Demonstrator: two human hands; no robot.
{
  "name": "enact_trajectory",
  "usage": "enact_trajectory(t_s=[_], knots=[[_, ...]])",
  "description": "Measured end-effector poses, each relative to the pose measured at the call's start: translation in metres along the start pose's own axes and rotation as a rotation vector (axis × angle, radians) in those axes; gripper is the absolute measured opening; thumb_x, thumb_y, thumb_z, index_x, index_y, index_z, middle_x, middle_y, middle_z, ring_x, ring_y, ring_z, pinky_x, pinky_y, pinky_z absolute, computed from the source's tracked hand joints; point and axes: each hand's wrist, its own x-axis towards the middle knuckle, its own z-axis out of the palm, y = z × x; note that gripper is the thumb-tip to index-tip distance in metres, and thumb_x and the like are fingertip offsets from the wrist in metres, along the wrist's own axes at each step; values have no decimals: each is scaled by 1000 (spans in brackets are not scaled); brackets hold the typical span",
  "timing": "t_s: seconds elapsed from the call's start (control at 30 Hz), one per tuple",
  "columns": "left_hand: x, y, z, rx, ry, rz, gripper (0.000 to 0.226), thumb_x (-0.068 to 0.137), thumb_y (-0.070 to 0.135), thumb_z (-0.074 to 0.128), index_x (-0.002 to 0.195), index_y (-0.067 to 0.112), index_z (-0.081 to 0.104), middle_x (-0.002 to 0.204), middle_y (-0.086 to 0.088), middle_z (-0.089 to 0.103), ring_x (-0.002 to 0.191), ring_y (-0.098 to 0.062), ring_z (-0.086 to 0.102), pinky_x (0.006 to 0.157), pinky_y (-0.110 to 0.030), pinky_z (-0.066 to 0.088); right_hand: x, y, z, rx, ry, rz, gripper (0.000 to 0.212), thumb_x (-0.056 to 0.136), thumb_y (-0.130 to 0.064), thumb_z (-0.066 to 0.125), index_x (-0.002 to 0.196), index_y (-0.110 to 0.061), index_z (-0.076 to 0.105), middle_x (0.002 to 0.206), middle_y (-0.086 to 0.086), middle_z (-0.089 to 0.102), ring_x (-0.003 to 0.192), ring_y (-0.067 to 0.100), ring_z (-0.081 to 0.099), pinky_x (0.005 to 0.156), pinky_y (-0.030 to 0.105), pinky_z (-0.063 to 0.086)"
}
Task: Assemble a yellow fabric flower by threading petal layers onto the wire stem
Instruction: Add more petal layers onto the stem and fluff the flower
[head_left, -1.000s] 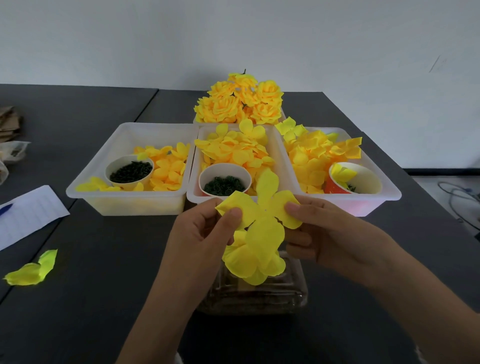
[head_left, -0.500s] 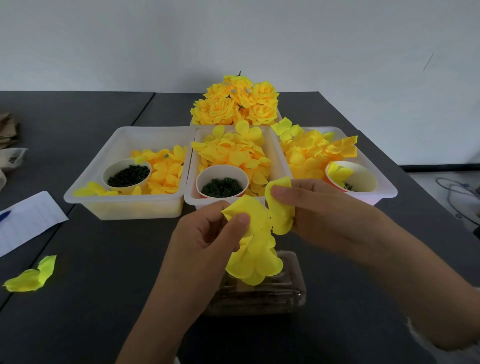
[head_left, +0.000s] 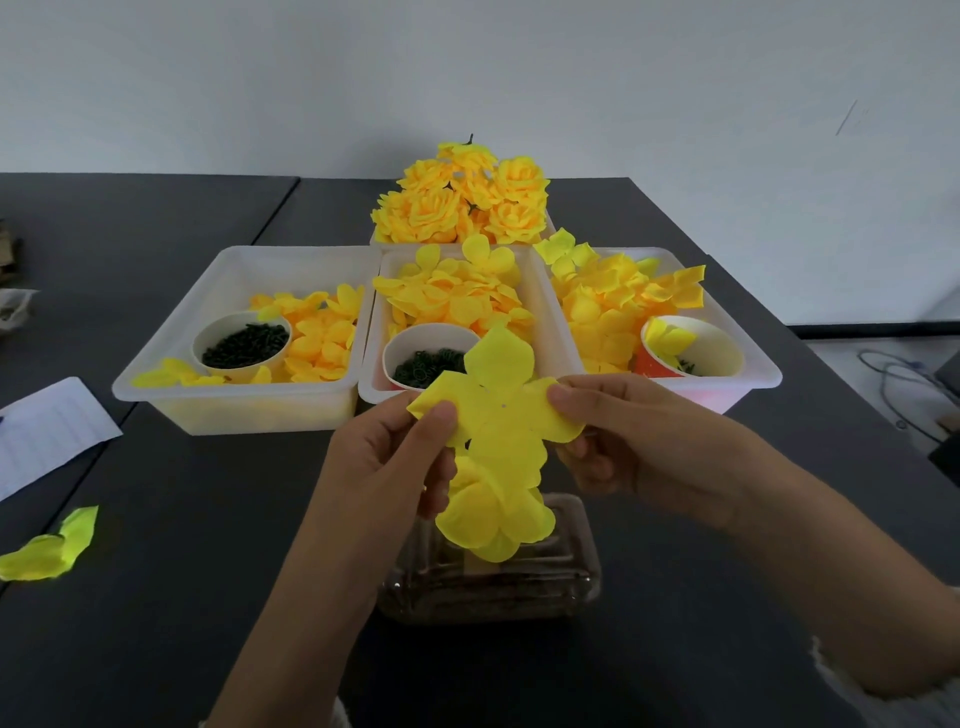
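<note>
Item 1, in my hands: petal layer (head_left: 498, 410), yellow fabric, four lobes spread flat, small hole at its centre. My left hand (head_left: 395, 457) pinches its left lobe between thumb and curled fingers; my right hand (head_left: 639, 441) pinches its right lobe the same way. I hold it in the air just in front of the middle tray (head_left: 545, 322).

Item 2: partly built flower (head_left: 493, 514), yellow, hanging just under the petal layer, touching it; I cannot tell what holds it, and its stem is hidden.

Item 3: clear plastic box (head_left: 488, 587), on the dark table (head_left: 156, 597) directly beneath the flower.

Item 4: middle tray, white, loose yellow petals and a white cup of dark green pieces (head_left: 431, 358).

Item 5: left tray (head_left: 171, 364), beside the middle tray, petals plus a cup of dark pieces.

Item 6: right tray (head_left: 748, 358), beside the middle tray, petals plus an orange-sided cup.

Item 7: finished yellow flowers (head_left: 462, 197), bunched behind the middle tray.

Item 8: stray petal piece (head_left: 47, 545) and paper sheet (head_left: 47, 426), well left of the trays.
</note>
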Motion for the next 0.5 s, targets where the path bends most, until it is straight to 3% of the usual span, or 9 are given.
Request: enact_trajectory(t_s=[0.13, 0.2, 0.3, 0.4, 0.5], knots=[[3, -5, -3, 82, -10, -27, 35, 79, 45, 52, 72, 14, 66, 55, 0, 60, 45, -8, 52, 46, -17, 44, 1, 11, -3, -90, 39, -13, 35, 83, -42, 58, 82, -7, 63, 59, 1, 46, 47, 10, 36, 44, 19, 31], [3, -7, -5, 137, -7, -38, 38, 78, 51, 47, 72, 21, 70, 56, -1, 64, 45, -4, 52, 45, -14, 43, 4, 16, -4, -125, 55, -14, 43, 83, -42, 58, 89, 1, 60, 59, 0, 45, 47, 9, 36, 44, 18, 31], [3, -10, -9, 241, -26, -19, 38, 86, 51, 40, 66, 36, 69, 55, 2, 63, 45, 0, 48, 45, -13, 39, 8, 19, -4, -138, 69, -7, 32, 83, -42, 58, 75, -11, 61, 59, 1, 44, 48, 10, 35, 44, 19, 31], [5, -17, -12, 414, -17, 31, 43, 96, 43, 42, 60, 28, 60, 52, 5, 57, 45, -1, 44, 49, -17, 37, 11, 20, -2, -127, 93, -1, 32, 82, -48, 57, 64, -21, 64, 60, 2, 44, 48, 11, 35, 44, 20, 31], [8, -20, -11, 482, 66, 71, 41, 99, 36, 45, 62, 31, 60, 53, 7, 59, 46, -2, 48, 49, -17, 40, 12, 20, -1, -98, 100, -2, 42, 82, -57, 52, 64, -20, 61, 59, 3, 47, 47, 10, 36, 43, 20, 33]])
